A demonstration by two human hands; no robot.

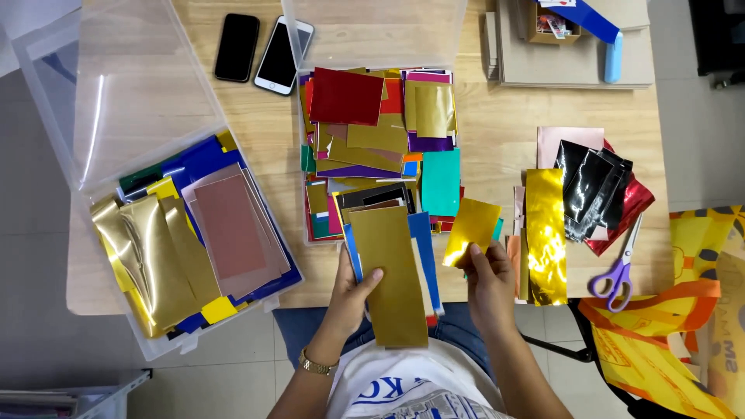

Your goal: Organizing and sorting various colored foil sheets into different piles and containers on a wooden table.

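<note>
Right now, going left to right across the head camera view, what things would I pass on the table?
Clear box of gold and blue sheets → two phones → middle box of mixed coloured sheets → gold strip → black and red foil pile → purple scissors.

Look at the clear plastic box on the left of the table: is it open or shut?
Open. The clear plastic box has its lid swung back, away from the person, leaving the gold, blue and pink foil sheets uncovered.
</note>
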